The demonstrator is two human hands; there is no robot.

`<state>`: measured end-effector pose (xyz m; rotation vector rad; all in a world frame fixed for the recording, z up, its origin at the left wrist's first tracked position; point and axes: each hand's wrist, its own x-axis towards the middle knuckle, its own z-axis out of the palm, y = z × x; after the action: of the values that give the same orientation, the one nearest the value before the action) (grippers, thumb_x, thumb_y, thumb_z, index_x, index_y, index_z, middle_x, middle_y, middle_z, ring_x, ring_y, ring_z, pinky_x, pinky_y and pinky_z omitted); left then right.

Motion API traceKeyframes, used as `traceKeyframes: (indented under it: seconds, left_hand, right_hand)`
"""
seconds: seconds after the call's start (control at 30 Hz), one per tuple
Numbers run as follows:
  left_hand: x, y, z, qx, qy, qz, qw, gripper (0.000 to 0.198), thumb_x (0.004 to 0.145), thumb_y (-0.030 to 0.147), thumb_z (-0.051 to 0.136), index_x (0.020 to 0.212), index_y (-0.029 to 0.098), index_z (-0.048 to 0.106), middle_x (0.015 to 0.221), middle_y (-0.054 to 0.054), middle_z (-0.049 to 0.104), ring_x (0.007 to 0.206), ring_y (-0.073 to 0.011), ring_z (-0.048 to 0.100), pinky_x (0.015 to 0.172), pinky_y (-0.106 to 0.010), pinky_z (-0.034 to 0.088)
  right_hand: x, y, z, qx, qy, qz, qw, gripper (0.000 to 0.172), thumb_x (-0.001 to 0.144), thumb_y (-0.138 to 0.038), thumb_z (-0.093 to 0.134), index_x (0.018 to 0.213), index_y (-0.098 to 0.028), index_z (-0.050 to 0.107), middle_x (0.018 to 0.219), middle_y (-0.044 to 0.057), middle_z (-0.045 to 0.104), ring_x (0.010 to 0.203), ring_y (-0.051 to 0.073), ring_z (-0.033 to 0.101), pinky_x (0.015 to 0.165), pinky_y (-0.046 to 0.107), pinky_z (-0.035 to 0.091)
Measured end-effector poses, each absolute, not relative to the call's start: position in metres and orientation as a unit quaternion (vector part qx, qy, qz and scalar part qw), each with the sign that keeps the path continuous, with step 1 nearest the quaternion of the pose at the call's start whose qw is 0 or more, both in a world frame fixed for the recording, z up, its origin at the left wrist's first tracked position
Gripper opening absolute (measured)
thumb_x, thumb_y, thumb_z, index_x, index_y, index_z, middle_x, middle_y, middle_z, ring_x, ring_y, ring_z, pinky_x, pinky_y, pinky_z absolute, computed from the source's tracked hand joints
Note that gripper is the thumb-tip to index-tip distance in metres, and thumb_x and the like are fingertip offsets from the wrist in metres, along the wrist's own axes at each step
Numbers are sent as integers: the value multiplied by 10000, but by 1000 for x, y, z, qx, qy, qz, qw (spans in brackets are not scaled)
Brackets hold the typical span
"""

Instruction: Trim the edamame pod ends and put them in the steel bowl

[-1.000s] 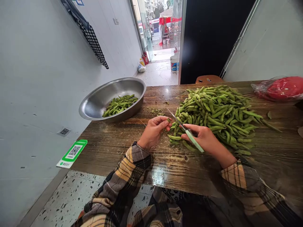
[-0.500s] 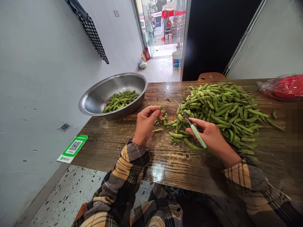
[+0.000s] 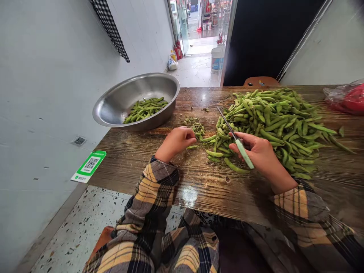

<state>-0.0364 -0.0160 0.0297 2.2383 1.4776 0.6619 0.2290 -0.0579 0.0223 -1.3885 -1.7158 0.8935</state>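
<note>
Tabletop [image 3: 136, 163]: one pod heap [image 3: 284, 125]; left hand [image 3: 176, 142] curled, grasp unclear; right hand [image 3: 260, 153] grips one bladed tool [image 3: 244, 153].

1. Left sleeve [image 3: 152, 193], toward seven o'clock: long, loosely creased plaid in mustard yellow, grey and black, crossed by thin pale lines.
2. Left cuff [image 3: 166, 170]: grey and black check, reaching the wrist.
3. Right sleeve [image 3: 298, 206], at four o'clock: matching plaid, darker toward five.
4. Plaid cloth [image 3: 189, 252] at six o'clock: same colours, rumpled.
5. Left hand [image 3: 178, 142], right hand [image 3: 258, 151]: bare.
</note>
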Motion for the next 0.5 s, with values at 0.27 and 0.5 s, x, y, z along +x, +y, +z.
traceKeyframes:
  seconds: [0.27,0.5]
  left_hand:
    - [-35,-20,27,827,520,128,169,72,637,139,659,614,186,609,650,-7,547,626,-144,462,576,-261,306]
    - [-21,-21,36,696,475,374,388,162,776,299,639,775,141,608,724,-32,618,600,-108,508,567,-234,381]
  right_hand:
    - [228,-57,21,-537,-679,340,368,581,727,-484,671,1166,-104,677,678,21,637,541,142,526,491,261,412]
    - [228,-57,19,-526,-711,294,363,539,748,-475,664,1154,-121,689,699,20,666,589,164,567,557,282,443]
